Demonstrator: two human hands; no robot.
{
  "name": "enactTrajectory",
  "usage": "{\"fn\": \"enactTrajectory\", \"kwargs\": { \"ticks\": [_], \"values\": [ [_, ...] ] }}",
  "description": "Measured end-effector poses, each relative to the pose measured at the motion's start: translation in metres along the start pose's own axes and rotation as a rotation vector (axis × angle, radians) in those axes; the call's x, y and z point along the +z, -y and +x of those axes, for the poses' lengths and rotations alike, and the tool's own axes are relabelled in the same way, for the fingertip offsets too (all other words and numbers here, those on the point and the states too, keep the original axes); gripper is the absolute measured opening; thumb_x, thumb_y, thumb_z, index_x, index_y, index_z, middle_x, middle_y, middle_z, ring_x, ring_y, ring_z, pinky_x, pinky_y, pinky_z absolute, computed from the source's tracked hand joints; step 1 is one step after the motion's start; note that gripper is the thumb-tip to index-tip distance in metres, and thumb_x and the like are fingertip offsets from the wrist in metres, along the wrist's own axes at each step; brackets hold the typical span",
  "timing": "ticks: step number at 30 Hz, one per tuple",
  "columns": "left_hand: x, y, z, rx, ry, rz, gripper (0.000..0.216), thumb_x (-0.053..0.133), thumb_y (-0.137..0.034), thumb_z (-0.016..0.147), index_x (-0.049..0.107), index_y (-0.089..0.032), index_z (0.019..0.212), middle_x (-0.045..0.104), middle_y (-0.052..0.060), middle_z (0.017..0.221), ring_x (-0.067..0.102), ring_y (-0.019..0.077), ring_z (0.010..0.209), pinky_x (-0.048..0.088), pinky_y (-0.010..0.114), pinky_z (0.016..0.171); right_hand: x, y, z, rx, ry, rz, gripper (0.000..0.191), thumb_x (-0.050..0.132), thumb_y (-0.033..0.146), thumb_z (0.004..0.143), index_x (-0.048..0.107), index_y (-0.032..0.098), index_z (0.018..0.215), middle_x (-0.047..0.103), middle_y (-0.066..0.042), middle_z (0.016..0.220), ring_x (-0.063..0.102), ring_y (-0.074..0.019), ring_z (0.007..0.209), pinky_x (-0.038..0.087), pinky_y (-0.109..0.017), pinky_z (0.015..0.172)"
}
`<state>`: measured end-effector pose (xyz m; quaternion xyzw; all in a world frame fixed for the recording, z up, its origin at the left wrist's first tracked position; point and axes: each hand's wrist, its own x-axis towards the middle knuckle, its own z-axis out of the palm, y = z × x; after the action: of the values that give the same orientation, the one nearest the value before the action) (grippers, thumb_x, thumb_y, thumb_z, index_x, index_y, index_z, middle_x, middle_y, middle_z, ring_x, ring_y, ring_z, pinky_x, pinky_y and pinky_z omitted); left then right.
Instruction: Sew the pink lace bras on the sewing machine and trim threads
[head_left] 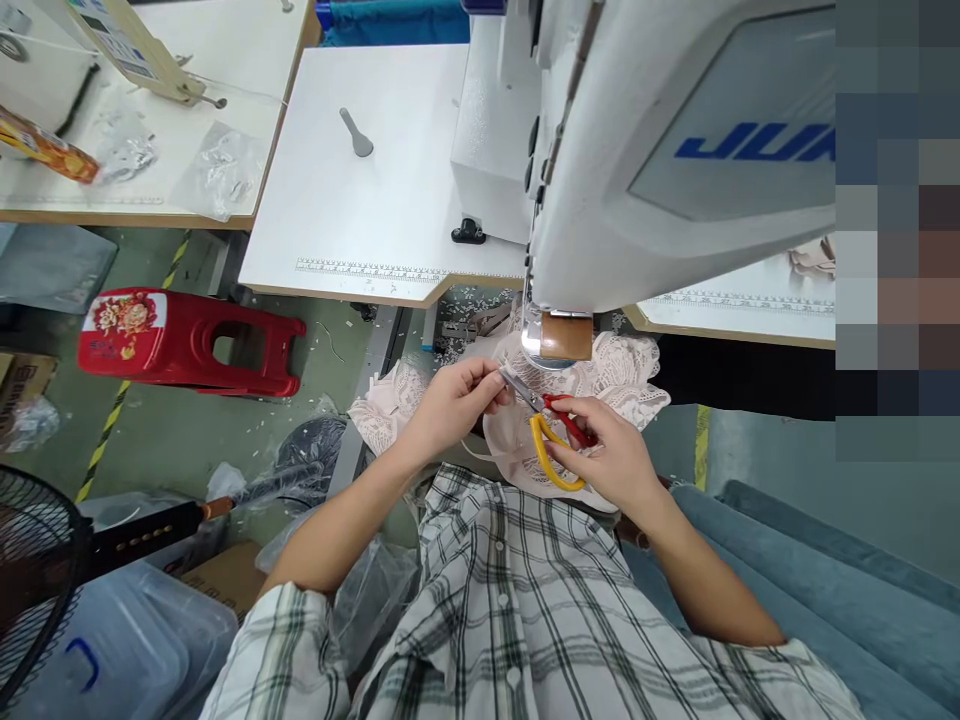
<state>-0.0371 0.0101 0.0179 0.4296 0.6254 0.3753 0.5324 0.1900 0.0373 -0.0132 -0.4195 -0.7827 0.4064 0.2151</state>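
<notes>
My right hand [611, 450] is closed around scissors [553, 455] with one red and one yellow handle. Their metal blades point up and left, the tips reaching the fingers of my left hand [461, 400]. That hand is pinched shut; whatever lies between its fingertips is hidden. Pale pink lace fabric [626, 375] spreads beneath both hands and under the sewing machine [600, 180], over my lap. A thin pale strap [487, 455] runs below my left hand. The machine's round metal plate and brown cover sit just above the scissors.
A white machine table [390, 180] with a printed ruler edge carries a grey tool [356, 133] and a black clip [469, 232]. On the left floor stand a red stool [187, 340], a black fan [37, 590] and a plastic bin [142, 640]. Blue-grey cushioning [810, 580] lies right.
</notes>
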Motion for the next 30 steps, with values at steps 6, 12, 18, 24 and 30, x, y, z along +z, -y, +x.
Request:
{"fn": "enactTrajectory", "kwargs": {
  "ticks": [6, 12, 18, 24, 30],
  "values": [
    [0.003, 0.002, 0.002, 0.029, -0.063, -0.054, 0.027, 0.056, -0.038, 0.091, 0.061, -0.018, 0.073, 0.065, 0.000, 0.068, 0.058, 0.0104, 0.060, 0.047, 0.021, 0.058, -0.011, -0.003, -0.009, 0.098, -0.008, 0.003, 0.028, 0.066, 0.036, 0.086, 0.072, 0.027, 0.112, 0.076, -0.004, 0.100, 0.068, -0.0185, 0.073, 0.056, -0.031, 0.065],
    [-0.006, 0.007, 0.003, 0.227, -0.243, 0.329, 0.025, 0.052, -0.033, 0.089, 0.070, -0.018, 0.081, 0.071, 0.003, 0.072, 0.064, 0.0149, 0.069, 0.049, 0.024, 0.065, -0.057, -0.020, -0.013, 0.225, 0.120, -0.088, 0.036, 0.066, 0.052, 0.082, 0.076, 0.027, 0.105, 0.070, -0.002, 0.074, 0.058, -0.0169, 0.055, 0.046, -0.030, 0.050],
    [-0.021, -0.003, 0.006, 0.242, -0.151, 0.612, 0.030, 0.046, -0.030, 0.090, 0.070, -0.018, 0.105, 0.075, 0.004, 0.078, 0.067, 0.0165, 0.069, 0.049, 0.024, 0.062, -0.114, -0.052, 0.065, 0.305, -0.215, -0.502, 0.035, 0.062, 0.043, 0.083, 0.071, 0.020, 0.107, 0.072, -0.013, 0.093, 0.066, -0.0295, 0.084, 0.048, -0.038, 0.069],
    [-0.037, -0.030, 0.010, 0.137, 0.195, 0.601, 0.033, 0.042, -0.036, 0.097, 0.063, -0.019, 0.115, 0.076, 0.004, 0.087, 0.069, 0.0191, 0.073, 0.052, 0.028, 0.064, -0.140, -0.074, 0.113, 0.178, -0.310, -0.590, 0.029, 0.053, 0.031, 0.088, 0.070, 0.016, 0.106, 0.070, -0.019, 0.102, 0.062, -0.0333, 0.106, 0.044, -0.048, 0.095],
    [-0.014, -0.008, 0.013, 0.575, -0.043, 0.992, 0.032, 0.039, -0.030, 0.101, 0.061, -0.019, 0.081, 0.068, 0.010, 0.087, 0.063, 0.0232, 0.085, 0.049, 0.035, 0.075, -0.072, -0.015, 0.023, -0.063, 0.123, 0.105, 0.030, 0.056, 0.050, 0.094, 0.070, 0.023, 0.096, 0.072, -0.005, 0.091, 0.068, -0.0191, 0.080, 0.056, -0.034, 0.074]
  ]
}}
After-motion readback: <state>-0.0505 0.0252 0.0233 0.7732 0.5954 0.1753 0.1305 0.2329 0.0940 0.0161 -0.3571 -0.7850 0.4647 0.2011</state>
